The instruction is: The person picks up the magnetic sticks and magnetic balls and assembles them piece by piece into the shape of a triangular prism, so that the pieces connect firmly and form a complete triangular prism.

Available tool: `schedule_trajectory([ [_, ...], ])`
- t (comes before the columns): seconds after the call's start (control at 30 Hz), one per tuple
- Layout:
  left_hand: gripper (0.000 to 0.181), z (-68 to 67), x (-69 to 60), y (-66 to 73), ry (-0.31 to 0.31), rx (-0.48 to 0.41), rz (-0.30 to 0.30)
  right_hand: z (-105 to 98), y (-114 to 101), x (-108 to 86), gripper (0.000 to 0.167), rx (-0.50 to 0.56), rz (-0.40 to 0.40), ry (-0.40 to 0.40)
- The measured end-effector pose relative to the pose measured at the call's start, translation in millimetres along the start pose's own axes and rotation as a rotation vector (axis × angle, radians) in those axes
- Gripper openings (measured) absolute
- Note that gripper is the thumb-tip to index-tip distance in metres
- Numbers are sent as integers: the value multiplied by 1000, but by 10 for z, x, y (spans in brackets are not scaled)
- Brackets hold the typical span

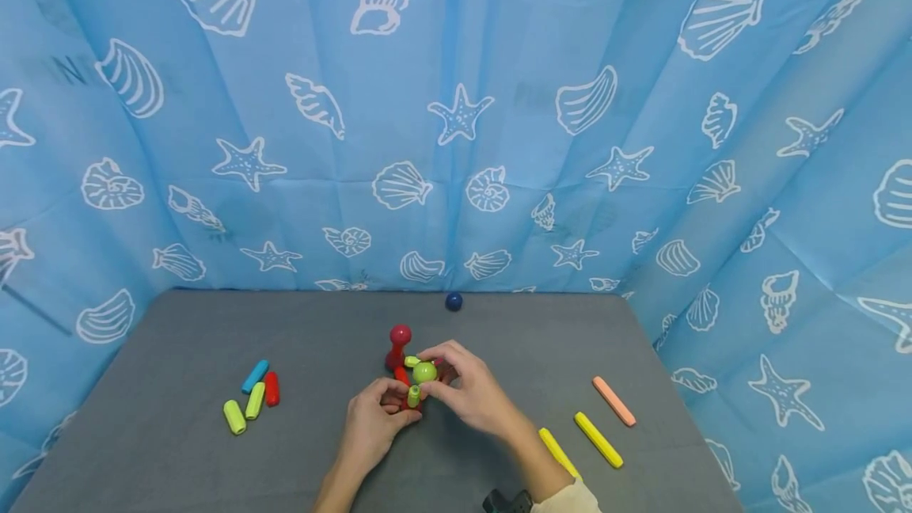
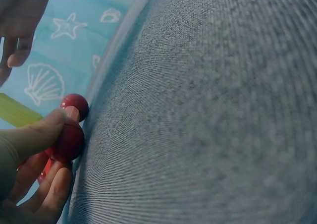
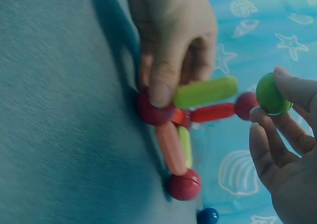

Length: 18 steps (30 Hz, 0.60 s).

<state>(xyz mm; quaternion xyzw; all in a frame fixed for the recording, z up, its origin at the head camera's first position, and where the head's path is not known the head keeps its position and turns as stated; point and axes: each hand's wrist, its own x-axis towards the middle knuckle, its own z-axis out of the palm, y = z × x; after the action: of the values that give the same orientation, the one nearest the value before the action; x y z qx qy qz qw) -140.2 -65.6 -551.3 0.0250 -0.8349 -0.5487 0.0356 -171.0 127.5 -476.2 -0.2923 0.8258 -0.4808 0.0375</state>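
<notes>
My left hand [image 1: 376, 422] [image 3: 173, 40] grips a red ball [image 2: 68, 142] [image 3: 155, 106] at the near corner of a structure of rods and balls. From that ball a yellow-green rod [image 1: 414, 397] [image 3: 205, 92] sticks up, its upper end bare. With thumb and fingertips my right hand [image 1: 473, 390] [image 3: 292, 149] holds a green ball [image 1: 424, 372] [image 3: 272, 94], apart from that rod's end in the right wrist view. A pink rod [image 3: 171, 148] joins the gripped ball to another red ball [image 3: 184, 185]. Another red ball [image 1: 400, 335] tops an upright part behind.
At the left lie a blue rod [image 1: 255, 377], a red rod [image 1: 272, 389] and two yellow-green rods [image 1: 234, 417]. Two yellow rods [image 1: 598, 440] and an orange rod [image 1: 614, 401] lie at the right. A dark blue ball [image 1: 454, 302] sits at the table's back edge, before a patterned curtain.
</notes>
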Motion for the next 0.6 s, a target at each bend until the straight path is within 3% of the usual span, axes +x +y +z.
schedule_trajectory([
  [0.2, 38, 7, -10, 9, 3, 15, -1, 114, 29, -49, 36, 2, -27, -39],
  [0.3, 40, -29, -14, 20, -41, 26, 3, 117, 36, -72, 39, 6, -1, -38],
  [0.43, 37, -255, 73, 53, -94, 38, -2, 118, 93, -142, 43, 27, 106, -28],
  [0.53, 31, -464, 246, 66, -62, 84, 9, 174, 186, -221, 43, 51, 208, -46],
  [0.6, 32, -533, 385, 53, -55, 126, 21, 253, 251, -255, 43, 43, 255, -61],
])
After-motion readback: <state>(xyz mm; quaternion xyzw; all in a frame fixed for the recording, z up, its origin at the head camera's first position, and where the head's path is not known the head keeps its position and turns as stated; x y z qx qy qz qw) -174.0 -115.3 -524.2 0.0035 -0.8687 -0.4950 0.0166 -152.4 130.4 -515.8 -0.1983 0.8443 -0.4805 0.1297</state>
